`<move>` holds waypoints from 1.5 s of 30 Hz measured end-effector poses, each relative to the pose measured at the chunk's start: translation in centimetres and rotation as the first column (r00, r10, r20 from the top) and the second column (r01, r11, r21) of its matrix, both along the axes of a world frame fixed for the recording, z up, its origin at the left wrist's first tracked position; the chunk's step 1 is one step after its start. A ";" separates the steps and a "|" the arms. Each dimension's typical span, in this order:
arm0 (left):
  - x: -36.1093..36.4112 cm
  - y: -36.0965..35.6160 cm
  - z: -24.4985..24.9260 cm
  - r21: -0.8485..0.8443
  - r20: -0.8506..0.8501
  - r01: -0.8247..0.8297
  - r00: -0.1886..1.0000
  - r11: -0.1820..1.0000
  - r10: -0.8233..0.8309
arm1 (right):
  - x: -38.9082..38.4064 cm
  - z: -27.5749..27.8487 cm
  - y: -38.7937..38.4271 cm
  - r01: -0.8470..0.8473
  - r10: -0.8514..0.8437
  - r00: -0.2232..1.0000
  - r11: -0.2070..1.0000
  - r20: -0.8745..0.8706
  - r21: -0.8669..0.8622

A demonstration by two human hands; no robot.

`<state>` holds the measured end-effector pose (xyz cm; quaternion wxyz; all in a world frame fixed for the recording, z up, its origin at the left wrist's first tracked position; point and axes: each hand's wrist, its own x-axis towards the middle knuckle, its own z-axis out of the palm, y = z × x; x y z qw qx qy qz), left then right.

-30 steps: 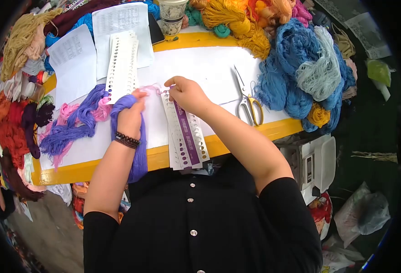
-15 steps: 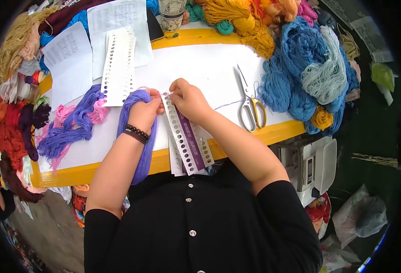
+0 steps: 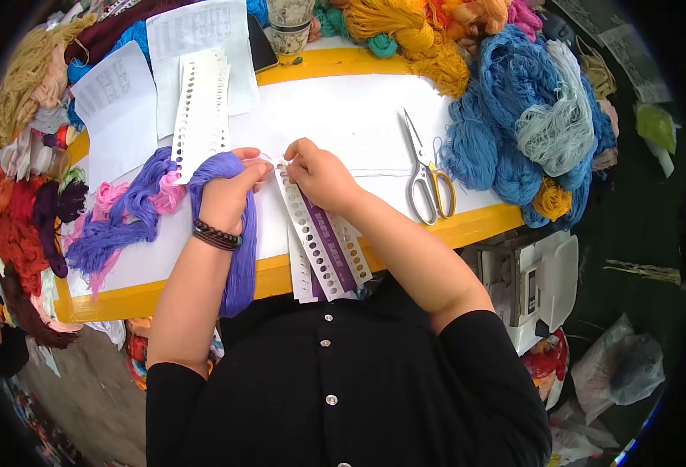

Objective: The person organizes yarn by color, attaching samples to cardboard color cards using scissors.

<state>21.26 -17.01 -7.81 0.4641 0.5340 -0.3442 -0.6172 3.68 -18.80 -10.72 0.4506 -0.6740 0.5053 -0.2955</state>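
Observation:
A purple skein of thread (image 3: 239, 265) hangs over my left hand (image 3: 234, 185) and down past the table's front edge. The fingers of that hand are closed, with strands running from them toward the card. My right hand (image 3: 321, 177) pinches the top end of a punched thread card (image 3: 312, 229), white with a purple printed band and rows of round holes. More cards of this kind lie beneath it, reaching over the front edge. A thin thread also trails right across the white table top (image 3: 343, 117) toward the scissors (image 3: 428, 175).
Left of my hands lie purple and pink skeins (image 3: 136, 206) and a stack of white punched cards (image 3: 201, 109). Printed sheets (image 3: 117, 109) are behind. Blue yarn (image 3: 506, 117) is heaped at the right, yellow yarn (image 3: 405, 31) at the back. A scale (image 3: 526, 284) stands below right.
My left hand and the purple skein have shifted left, away from the card, and a strand now spans the gap. My right hand stays at the card's top end.

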 end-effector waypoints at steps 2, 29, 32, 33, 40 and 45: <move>-0.3 -0.1 -0.6 0.042 -0.209 0.016 0.978 0.999 -0.007 | 0.3 -0.5 -0.3 0.028 -0.030 0.999 0.998 -0.034 -0.048; 15.7 2.0 1.6 -0.214 -0.520 -0.499 0.786 0.840 0.334 | -10.0 0.0 -2.4 0.338 -0.336 0.941 0.939 0.048 -0.054; 16.3 2.3 1.7 -0.144 -0.386 -0.653 0.729 0.744 0.565 | -9.6 0.5 -2.5 0.432 -0.428 0.902 0.900 -0.064 0.063; 15.0 2.5 2.2 -0.110 -0.334 -0.628 0.754 0.771 0.566 | -9.2 0.7 -2.4 0.486 -0.475 0.874 0.865 -0.105 0.127; 3.4 7.0 5.4 -0.137 -0.072 0.101 0.991 0.985 -0.112 | -1.5 6.3 4.2 0.196 -0.233 0.971 0.900 -0.050 -0.388; 0.2 7.6 5.6 -0.138 -0.134 0.293 0.941 0.946 -0.311 | 2.1 8.9 7.1 0.002 0.005 0.960 1.000 0.278 -0.025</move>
